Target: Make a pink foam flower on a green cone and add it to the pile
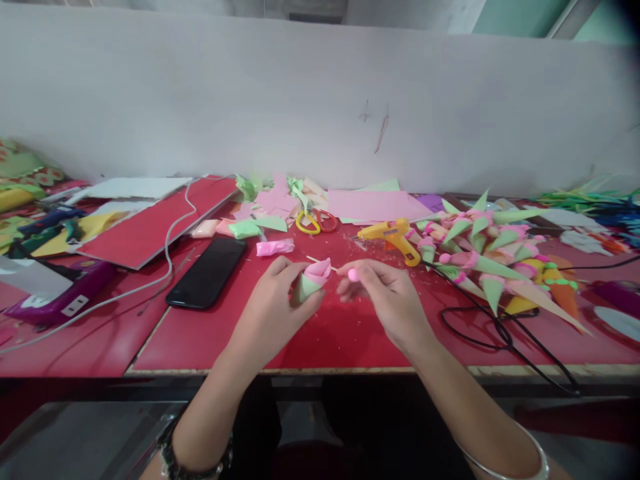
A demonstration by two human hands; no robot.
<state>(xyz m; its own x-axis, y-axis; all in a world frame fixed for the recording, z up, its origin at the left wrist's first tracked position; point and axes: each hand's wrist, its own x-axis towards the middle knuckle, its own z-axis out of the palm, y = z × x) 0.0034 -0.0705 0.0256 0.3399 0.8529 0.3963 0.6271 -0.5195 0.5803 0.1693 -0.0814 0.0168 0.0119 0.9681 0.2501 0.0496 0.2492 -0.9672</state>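
**Cone in the left hand, pink ball in the right: it's a fitting moment**

Far left of my left hand lies a purple device (50, 303), with a white cable (170, 233) snaking past it over the bench (370, 350). Closer in, just left of that hand, there's a black phone (207, 273), lying flat. Beyond the fingers sit a green packet (245, 229) and a bright pink packet (275, 247).

Now the action! My left hand (273, 310) is clamped round a paper cone (310, 283), green outside with a pink fold at its top, held just above the bench. A pale stick (312, 259) shows beside that fold; whether it runs through the cone or behind it, I can't tell.

Over to my right hand (390, 293): thumb and finger pinched on a small pink ball (353, 275), a narrow gap from the cone. The stick's near end reaches those fingertips, but I can't tell whether they grip it.

I'd call this step lining up the pieces. The next move, in my judgement, calls for a short, steady shift of the right hand leftward, with the left keeping a light hold so the paper doesn't crumple.

Beyond the right hand rests a yellow glue gun (390, 235), and to that hand's right spreads a heap of pink-and-green cones (493, 263), a black cord (470, 348) looping nearer me.
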